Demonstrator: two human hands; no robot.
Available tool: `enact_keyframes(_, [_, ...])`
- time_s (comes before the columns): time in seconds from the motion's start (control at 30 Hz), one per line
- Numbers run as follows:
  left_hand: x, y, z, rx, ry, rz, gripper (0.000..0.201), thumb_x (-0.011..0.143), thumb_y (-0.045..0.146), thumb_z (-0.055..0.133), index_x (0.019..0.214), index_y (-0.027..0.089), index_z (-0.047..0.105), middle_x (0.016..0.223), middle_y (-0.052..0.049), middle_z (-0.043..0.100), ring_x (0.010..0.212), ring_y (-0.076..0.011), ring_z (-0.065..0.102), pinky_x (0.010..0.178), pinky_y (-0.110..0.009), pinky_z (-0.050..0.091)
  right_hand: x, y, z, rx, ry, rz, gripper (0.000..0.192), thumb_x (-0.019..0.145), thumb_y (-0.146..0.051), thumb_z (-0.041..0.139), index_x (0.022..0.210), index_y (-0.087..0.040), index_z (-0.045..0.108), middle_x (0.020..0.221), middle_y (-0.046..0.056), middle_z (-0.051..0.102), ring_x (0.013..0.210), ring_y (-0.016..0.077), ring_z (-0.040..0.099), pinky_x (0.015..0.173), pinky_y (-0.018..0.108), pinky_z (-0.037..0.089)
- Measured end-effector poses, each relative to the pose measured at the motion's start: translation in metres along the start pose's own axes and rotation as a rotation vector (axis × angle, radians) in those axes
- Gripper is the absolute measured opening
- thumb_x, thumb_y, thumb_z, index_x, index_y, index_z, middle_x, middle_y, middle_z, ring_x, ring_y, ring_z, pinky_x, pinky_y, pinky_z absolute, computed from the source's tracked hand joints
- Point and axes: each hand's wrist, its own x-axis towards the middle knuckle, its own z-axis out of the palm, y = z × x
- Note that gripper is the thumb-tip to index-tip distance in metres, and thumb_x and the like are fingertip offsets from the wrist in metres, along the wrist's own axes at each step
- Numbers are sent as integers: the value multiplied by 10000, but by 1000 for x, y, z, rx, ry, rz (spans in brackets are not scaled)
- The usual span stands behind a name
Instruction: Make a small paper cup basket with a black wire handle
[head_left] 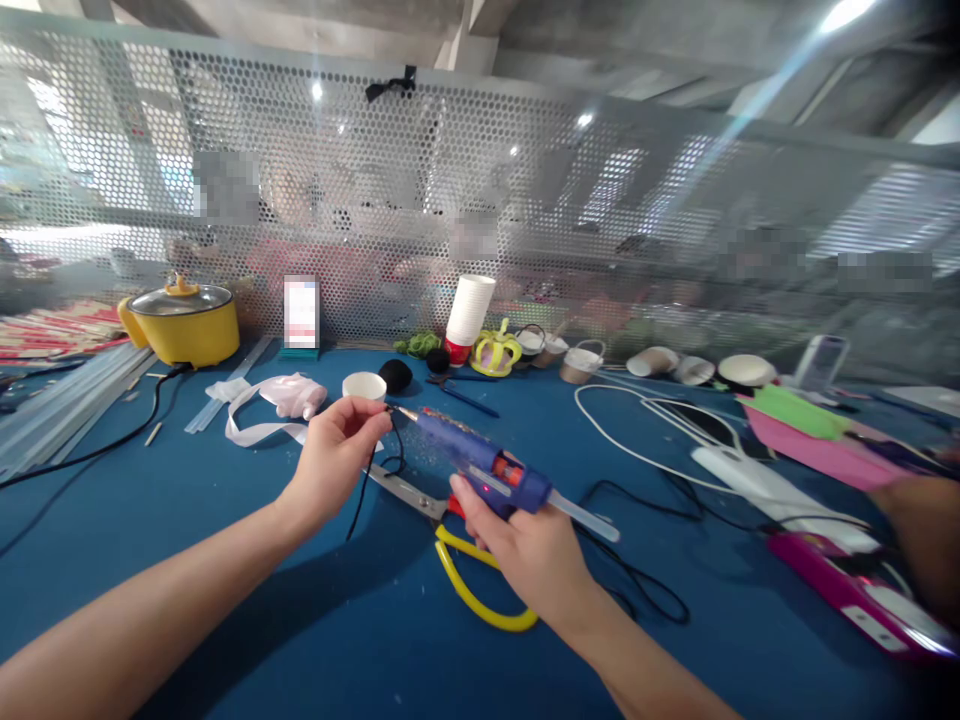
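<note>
My right hand (pixel 529 545) is wrapped round a blue hot glue gun (pixel 469 445), with a clear glue stick (pixel 585 515) poking out of its back end. Its nozzle points left at my left hand (pixel 341 445), whose thumb and fingers pinch the end of a thin black cord (pixel 362 500). The cord loops and hangs below the fingertips. Nozzle and cord end lie very close; whether they touch I cannot tell. Under the gun rest scissors (pixel 484 610) with yellow handles, partly hidden by the gun and my right hand. A white paper cup (pixel 364 386) stands just behind my left fingers.
Pale ribbon (pixel 259 432), a yellow electric pot (pixel 187 325) and clear glue sticks (pixel 71 415) lie left. Stacked paper cups (pixel 471 310) and small cup baskets (pixel 581 362) line the perforated screen (pixel 405 180). Cables, a white power strip (pixel 780 495) and another person's blurred hand (pixel 919 530) are right.
</note>
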Motion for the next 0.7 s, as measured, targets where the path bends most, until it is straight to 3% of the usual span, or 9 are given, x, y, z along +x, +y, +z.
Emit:
enact_keyframes(0.27, [0, 3, 1, -80, -50, -110, 145, 638, 215, 637, 715, 117, 561, 544, 39, 493, 428, -20, 348, 386, -154, 267, -1, -8, -1, -66, 40, 42, 234, 794, -353, 494, 750, -227, 686, 468, -1, 588, 525, 170, 618, 463, 233, 477])
enact_keyframes(0.7, [1, 5, 0, -100, -23, -87, 161, 632, 227, 642, 723, 124, 556, 583, 32, 528, 420, -21, 363, 390, -168, 268, 1, -9, -1, -13, 32, 79, 264, 771, -407, 507, 679, -221, 669, 487, 17, 594, 538, 187, 618, 459, 260, 484])
